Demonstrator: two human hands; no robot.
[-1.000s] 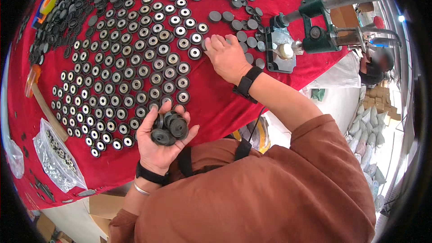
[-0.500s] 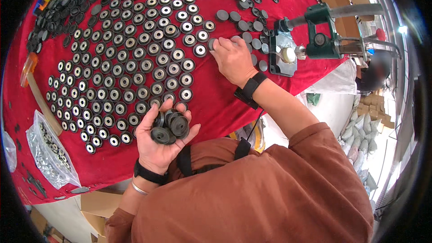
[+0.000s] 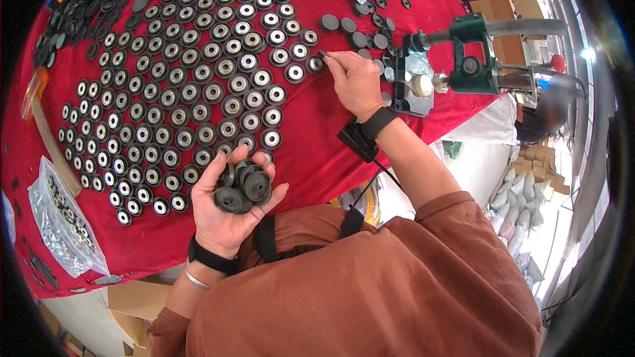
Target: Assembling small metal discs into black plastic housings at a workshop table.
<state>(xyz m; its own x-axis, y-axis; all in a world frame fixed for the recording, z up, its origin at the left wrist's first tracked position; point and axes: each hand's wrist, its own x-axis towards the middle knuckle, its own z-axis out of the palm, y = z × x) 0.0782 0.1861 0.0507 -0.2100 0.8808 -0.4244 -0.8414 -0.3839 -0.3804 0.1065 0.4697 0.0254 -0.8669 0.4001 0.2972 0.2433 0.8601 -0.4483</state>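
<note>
While cupped, the left hand (image 3: 228, 208) cradles black discs (image 3: 243, 185).

The light was bright and even over the red cloth (image 3: 317, 152), with soft shadows under both hands. Glare burned at the right edge (daylight, it seemed). The fisheye bent everything toward a black rim, and the far corners blurred.

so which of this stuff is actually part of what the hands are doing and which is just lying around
In use:
- left hand, cupping a stack of black discs
- right hand, fingertips at the end disc of a row
- disc rows on the red cloth

Lying about:
- green press
- bag of small parts
- loose caps
- cardboard boxes
</note>
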